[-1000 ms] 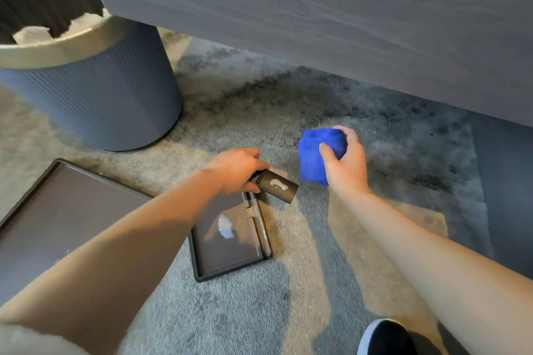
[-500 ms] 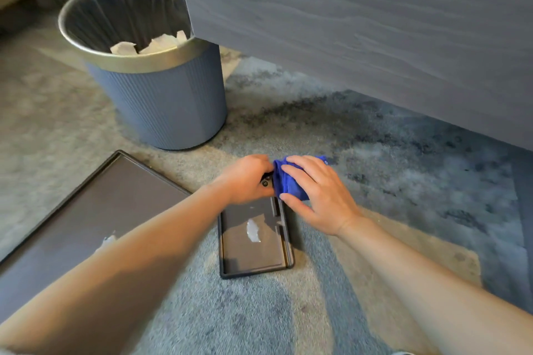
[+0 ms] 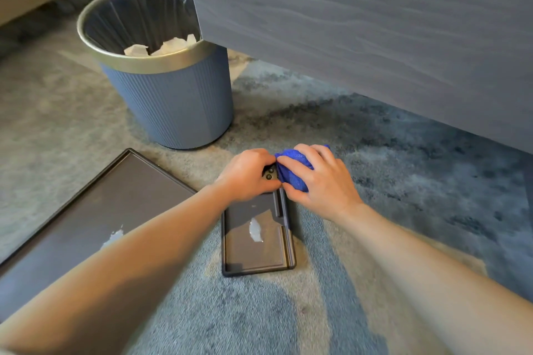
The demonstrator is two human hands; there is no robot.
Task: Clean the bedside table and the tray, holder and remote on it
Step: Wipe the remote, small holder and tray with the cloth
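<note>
Two bare forearms, bare wrists, left hand and right hand both ungloved, slim fingers, smooth rounded knuckles

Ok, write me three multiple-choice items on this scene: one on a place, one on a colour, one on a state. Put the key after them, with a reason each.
1. On which side of the holder does the large tray lie?
A. to its left
B. to its right
C. beneath it

2. What colour is the cloth in the right hand?
A. white
B. yellow
C. blue

3. What is the left hand doing?
A. hanging idle
B. holding the remote
C. lying flat, fingers straight

Key:
1 A: the large tray fills the lower left, apart from the holder, with carpet between them.
2 C: blue folds show under the fingers.
3 B: its fingers curl round the dark remote, whose buttons show beside the cloth.
</note>
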